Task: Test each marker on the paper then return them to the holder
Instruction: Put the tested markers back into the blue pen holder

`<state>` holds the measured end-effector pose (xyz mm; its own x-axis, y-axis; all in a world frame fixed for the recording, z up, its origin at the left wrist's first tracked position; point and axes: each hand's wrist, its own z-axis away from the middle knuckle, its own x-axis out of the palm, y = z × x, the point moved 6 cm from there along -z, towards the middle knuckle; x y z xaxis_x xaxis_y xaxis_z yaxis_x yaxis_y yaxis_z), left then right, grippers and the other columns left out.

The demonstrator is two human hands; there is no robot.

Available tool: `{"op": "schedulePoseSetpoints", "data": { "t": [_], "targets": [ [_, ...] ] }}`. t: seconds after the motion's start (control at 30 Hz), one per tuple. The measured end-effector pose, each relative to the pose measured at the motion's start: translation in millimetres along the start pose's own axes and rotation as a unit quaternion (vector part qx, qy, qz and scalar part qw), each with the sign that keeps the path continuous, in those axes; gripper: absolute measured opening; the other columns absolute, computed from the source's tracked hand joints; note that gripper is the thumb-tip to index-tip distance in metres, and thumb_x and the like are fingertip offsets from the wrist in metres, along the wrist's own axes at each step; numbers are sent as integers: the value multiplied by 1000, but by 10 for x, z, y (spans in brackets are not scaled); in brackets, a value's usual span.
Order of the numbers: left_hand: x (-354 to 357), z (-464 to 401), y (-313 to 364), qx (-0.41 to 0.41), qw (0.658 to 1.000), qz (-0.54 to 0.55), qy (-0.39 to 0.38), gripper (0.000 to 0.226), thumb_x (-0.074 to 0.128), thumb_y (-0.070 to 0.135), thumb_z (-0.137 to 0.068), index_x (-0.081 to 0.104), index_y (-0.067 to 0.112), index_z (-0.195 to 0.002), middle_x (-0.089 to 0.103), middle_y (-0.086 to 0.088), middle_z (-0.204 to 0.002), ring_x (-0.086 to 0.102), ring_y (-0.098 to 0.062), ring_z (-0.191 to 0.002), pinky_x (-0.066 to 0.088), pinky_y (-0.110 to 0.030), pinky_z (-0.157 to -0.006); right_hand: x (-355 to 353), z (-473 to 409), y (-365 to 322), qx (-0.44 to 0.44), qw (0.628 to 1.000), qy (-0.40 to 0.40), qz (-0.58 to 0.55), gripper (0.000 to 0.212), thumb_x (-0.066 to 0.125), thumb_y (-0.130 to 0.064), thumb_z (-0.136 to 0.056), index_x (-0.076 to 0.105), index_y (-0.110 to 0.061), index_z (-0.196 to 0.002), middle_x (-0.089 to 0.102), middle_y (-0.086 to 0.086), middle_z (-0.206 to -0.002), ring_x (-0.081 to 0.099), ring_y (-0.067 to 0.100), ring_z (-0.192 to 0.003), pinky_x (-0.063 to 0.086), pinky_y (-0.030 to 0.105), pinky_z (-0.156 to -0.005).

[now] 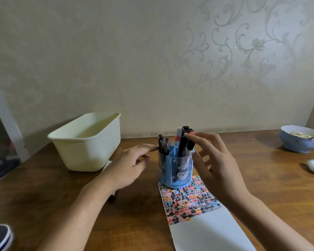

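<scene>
The right grip is spread and holds nothing: its forefinger reaches across the tops of the markers in the right-hand compartment of the holder, its tip at or just short of the caps, and the other fingers hang loose beside the holder's right wall. The left grip is likewise spread and relaxed, its fingertips at the holder's left rim beside a second cluster of dark pens; I cannot tell whether they touch it.

The blue holder stands upright on the far end of the paper, whose upper part is thick with coloured test marks while the near part is blank.

The step in hand looks like choosing a marker. Next, the right fingers need to close on one cap and draw it straight up, with the left steadying the holder so it does not tip, then bring the marker to the blank paper.
</scene>
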<state>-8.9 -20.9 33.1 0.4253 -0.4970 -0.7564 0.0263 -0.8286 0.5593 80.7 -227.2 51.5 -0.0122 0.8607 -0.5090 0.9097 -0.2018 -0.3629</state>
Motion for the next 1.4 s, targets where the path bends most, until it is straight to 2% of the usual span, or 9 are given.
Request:
{"op": "schedulePoseSetpoints", "data": {
  "t": [0.13, 0.27, 0.43, 0.63, 0.83, 1.0, 1.17, 1.3, 1.4],
  "targets": [
    [-123, 11, -148, -17, 1000, 5, 3, 57, 53, 12, -100, 46, 57, -135, 55, 34, -124, 54, 10, -112, 42, -12, -89, -36, 68, -25, 9, 1000, 5, -28, 50, 58, -16, -94, 48, -32, -140, 48, -13, -132, 62, 4, -82, 57, 24, -61],
    [-261, 52, -458, -58, 997, -51, -24, 53, 50, 0, -96, 65, 49, -107, 60, 25, -122, 50, 7, -116, 40, -21, -97, -25, 146, -95, 11, 998, 12, -62, 39, 59, -13, -94, 53, -32, -129, 50, -16, -124, 61, 4, -83, 52, 16, -60],
    [-221, 98, -740, -102, 980, -157, -70, 63, 41, -9, -87, 68, 48, -85, 53, 19, -124, 49, -4, -117, 40, -20, -89, 140, 266, -195, 12, 995, -48, -88, 30, 57, -16, -96, 56, -34, -120, 49, -19, -120, 62, 5, -87, 53, 18, -65],
    [-123, 101, -820, -118, 968, -191, -113, 66, 46, -11, -79, 65, 52, -80, 47, 19, -133, 40, -7, -128, 38, -33, -107, 251, 311, -195, 25, 992, -95, -80, 30, 59, -14, -97, 57, -34, -119, 47, -21, -122, 61, 4, -94, 54, 16, -71],
    [-70, 81, -791, -103, 969, -190, -116, 40, 66, 4, -84, 68, 44, -84, 48, 24, -125, 46, -2, -114, 47, -28, -94, 257, 310, -170, 49, 989, -115, -81, 28, 58, -16, -98, 59, -35, -118, 50, -20, -121, 60, 3, -96, 50, 10, -73],
    [-36, 49, -607, -60, 984, -145, -86, 31, 71, 14, -88, 65, 44, -89, 55, 25, -116, 46, -1, -115, 42, -32, -101, 287, 313, -171, 59, 985, -135, -85, 25, 57, -17, -98, 59, -34, -117, 53, -20, -119, 59, 0, -97, 50, 8, -73],
    [-186, 8, -331, -51, 998, 17, 14, 25, 74, 19, -87, 68, 43, -91, 66, 27, -97, 58, 3, -101, 42, -28, -90, 282, 314, -188, 45, 986, -133, -90, 27, 57, -19, -98, 57, -33, -121, 58, -22, -113, 62, 4, -92, 51, 12, -70],
    [-188, 29, -3, 5, 998, 61, -5, 27, 79, 15, -81, 73, 40, -90, 69, 26, -98, 59, 7, -100, 39, -24, -92, 303, 318, -200, 41, 984, -139, -108, 30, 58, -30, -98, 52, -35, -127, 59, -23, -110, 64, 5, -88, 54, 16, -68],
    [-63, 35, 187, 34, 995, 74, -53, 29, 80, 12, -79, 75, 38, -91, 70, 22, -94, 63, -1, -97, 47, -24, -88, 310, 330, -190, 56, 979, -140, -134, 37, 55, -47, -93, 49, -40, -129, 59, -25, -111, 66, 6, -86, 55, 19, -68]
  ]
}}
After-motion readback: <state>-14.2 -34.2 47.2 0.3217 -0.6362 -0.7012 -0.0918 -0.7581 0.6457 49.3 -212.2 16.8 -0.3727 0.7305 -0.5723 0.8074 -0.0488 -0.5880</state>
